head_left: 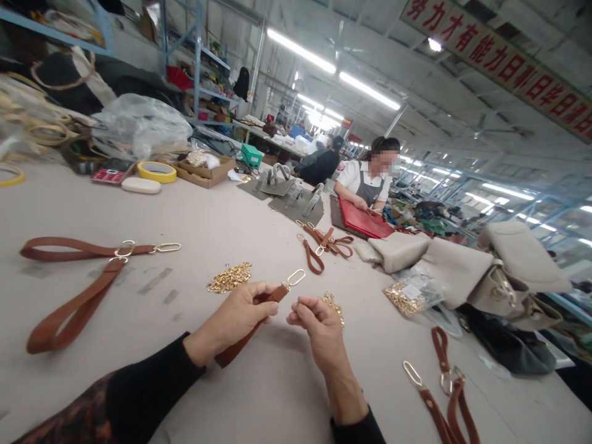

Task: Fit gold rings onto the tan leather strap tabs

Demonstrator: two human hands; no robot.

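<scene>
My left hand is closed around a brown leather wrist strap, near the end that carries an oval gold ring. The strap's other end hangs down below my fingers. Just right of it, my right hand is raised with thumb and fingertips pinched together. Whatever sits in that pinch is too small or hidden to make out. A pile of small gold metal fittings lies behind my left hand. More gold fittings show partly behind my right hand.
Finished-looking brown straps lie at left, at right and farther back. Cream bags and a bag of gold parts line the right side. Yellow tape and a cardboard box stand back left. A co-worker handles a red bag.
</scene>
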